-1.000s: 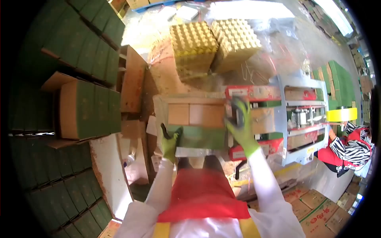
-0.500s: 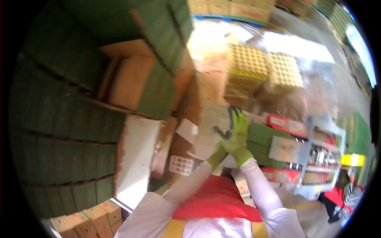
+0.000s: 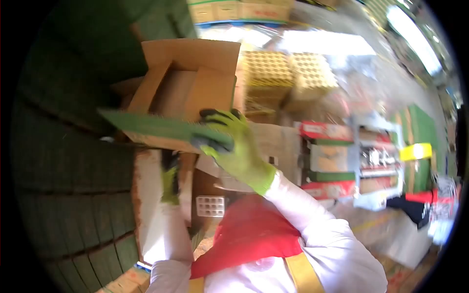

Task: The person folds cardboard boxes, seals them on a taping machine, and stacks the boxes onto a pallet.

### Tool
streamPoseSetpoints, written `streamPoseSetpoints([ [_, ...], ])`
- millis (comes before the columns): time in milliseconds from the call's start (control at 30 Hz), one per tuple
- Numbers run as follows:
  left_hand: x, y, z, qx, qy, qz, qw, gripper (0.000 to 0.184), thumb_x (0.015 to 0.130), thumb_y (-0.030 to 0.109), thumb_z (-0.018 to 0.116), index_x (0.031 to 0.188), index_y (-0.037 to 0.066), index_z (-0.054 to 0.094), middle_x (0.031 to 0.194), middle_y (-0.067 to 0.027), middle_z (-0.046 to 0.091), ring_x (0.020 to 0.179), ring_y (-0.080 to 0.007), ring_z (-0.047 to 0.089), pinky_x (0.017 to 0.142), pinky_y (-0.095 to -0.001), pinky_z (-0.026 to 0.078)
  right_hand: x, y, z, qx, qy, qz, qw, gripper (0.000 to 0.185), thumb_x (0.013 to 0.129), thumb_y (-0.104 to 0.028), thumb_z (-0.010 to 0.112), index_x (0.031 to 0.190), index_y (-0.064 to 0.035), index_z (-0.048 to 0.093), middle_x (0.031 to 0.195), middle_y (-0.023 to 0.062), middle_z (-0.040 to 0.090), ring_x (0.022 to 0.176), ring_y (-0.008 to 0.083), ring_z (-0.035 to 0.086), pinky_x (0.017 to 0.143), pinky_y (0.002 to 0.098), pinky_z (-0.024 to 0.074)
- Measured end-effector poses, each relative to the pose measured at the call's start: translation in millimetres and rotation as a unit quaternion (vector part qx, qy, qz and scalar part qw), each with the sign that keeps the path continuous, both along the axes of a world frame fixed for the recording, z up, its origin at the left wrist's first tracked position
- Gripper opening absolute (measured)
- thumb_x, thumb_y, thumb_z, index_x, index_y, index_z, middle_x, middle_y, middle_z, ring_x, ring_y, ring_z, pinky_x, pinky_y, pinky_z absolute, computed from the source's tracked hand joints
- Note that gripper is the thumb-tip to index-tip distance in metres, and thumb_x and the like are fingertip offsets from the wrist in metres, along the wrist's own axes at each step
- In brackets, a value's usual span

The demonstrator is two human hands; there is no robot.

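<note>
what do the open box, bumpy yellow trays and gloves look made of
Open box: probably cardboard, matt brown inside, with thin folding flaps. Bumpy yellow trays: perhaps moulded paper pulp; repeated bumps, dull finish. Gloves: apparently fabric, snug, lime green with dark, possibly rubbery patches; blur hides texture.

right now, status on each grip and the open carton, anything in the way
Right grip at green flap; left grip below, contact unclear. Open carton: no contents visible. Nothing seen blocking it.
</note>
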State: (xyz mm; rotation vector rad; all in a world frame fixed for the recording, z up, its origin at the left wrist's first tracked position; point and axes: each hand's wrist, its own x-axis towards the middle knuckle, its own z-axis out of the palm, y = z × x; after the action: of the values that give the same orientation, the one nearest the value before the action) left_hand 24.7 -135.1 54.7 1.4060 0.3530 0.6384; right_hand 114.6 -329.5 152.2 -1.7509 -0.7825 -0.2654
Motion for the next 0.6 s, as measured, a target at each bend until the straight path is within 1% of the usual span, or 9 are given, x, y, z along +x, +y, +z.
streamPoseSetpoints([
  [100,8,-19,-12,0.01,-0.004,-0.081,0.997,0.084,0.082,0.036,0.073,0.145,0.001,0.03,0.142,-0.0115,0.042,0.131,-0.0254,0.041,0.111,-0.0357,0.032,-11,-95,-34,-0.069,0.017,-0.031,0.997,0.028,0.068,-0.014,0.078,0.094,-0.0133,0.07,0.106,0.0028,0.069,0.115,0.025,0.058,0.102,0.0492,0.0304],
  [233,28,-89,-92,0.04,0.11,-0.278,0.953,0.065,0.094,0.02,0.058,0.149,0.005,0.026,0.148,-0.0096,0.036,0.134,-0.0215,0.036,0.112,-0.0375,0.028,-17,-195,-147,-0.21,0.095,0.015,0.973,0.032,0.066,-0.013,0.079,0.097,-0.0151,0.069,0.114,0.0045,0.065,0.12,0.0267,0.053,0.109,0.052,0.0234],
  [300,29,-112,-207,0.085,0.222,-0.217,0.947,0.069,0.091,0.014,0.062,0.148,0.002,0.027,0.145,-0.0116,0.04,0.125,-0.0186,0.044,0.105,-0.0327,0.037,-21,-229,-207,-0.114,0.245,-0.039,0.962,0.036,0.067,-0.015,0.079,0.101,-0.0131,0.067,0.121,0.0081,0.059,0.122,0.0301,0.049,0.11,0.0491,0.0255],
  [333,34,-140,-183,0.077,0.319,-0.206,0.922,0.068,0.089,0.009,0.062,0.148,0.002,0.027,0.14,-0.0124,0.044,0.119,-0.0178,0.049,0.1,-0.0309,0.041,-22,-242,-222,-0.062,0.313,-0.068,0.945,0.038,0.068,-0.016,0.079,0.103,-0.0121,0.066,0.124,0.0099,0.056,0.123,0.0318,0.047,0.11,0.0477,0.0266],
  [367,39,-170,-156,0.067,0.412,-0.19,0.888,0.068,0.088,0.004,0.062,0.147,0.002,0.028,0.136,-0.0133,0.048,0.112,-0.0169,0.053,0.095,-0.0292,0.046,-15,-243,-213,-0.069,0.22,-0.15,0.962,0.045,0.069,-0.017,0.08,0.11,-0.0097,0.063,0.127,0.0126,0.052,0.123,0.0347,0.044,0.11,0.0465,0.0274],
  [433,31,-165,-232,-0.069,0.297,-0.13,0.943,0.078,0.079,-0.002,0.067,0.147,0.001,0.028,0.123,-0.0115,0.058,0.103,-0.0203,0.059,0.091,-0.0278,0.048,19,-215,-168,-0.105,0.076,-0.269,0.955,0.055,0.072,-0.021,0.078,0.12,-0.0051,0.056,0.129,0.0164,0.049,0.124,0.0387,0.042,0.11,0.0472,0.0273],
  [467,29,-160,-232,-0.047,0.304,-0.157,0.938,0.077,0.079,-0.003,0.067,0.146,0.001,0.029,0.124,-0.0119,0.057,0.104,-0.0202,0.058,0.091,-0.0277,0.047,40,-197,-151,-0.133,0.027,-0.314,0.94,0.058,0.075,-0.024,0.076,0.124,-0.003,0.052,0.129,0.0176,0.049,0.124,0.0399,0.041,0.111,0.0491,0.0264],
  [567,31,-151,-258,-0.054,0.262,-0.147,0.952,0.063,0.082,-0.01,0.059,0.141,0.003,0.041,0.116,-0.0081,0.06,0.096,-0.0159,0.06,0.083,-0.0244,0.05,83,-148,-161,-0.286,-0.025,-0.33,0.899,0.056,0.08,-0.03,0.07,0.126,-0.0031,0.051,0.13,0.0199,0.048,0.126,0.04,0.04,0.11,0.0513,0.0253],
  [600,29,-149,-264,0.018,0.289,-0.14,0.947,0.062,0.082,-0.01,0.06,0.14,0.002,0.041,0.118,-0.0081,0.058,0.096,-0.0163,0.06,0.082,-0.0248,0.05,69,-145,-194,-0.315,-0.015,-0.258,0.913,0.056,0.081,-0.032,0.068,0.126,-0.0033,0.051,0.131,0.0204,0.048,0.128,0.0402,0.038,0.111,0.052,0.0244],
])
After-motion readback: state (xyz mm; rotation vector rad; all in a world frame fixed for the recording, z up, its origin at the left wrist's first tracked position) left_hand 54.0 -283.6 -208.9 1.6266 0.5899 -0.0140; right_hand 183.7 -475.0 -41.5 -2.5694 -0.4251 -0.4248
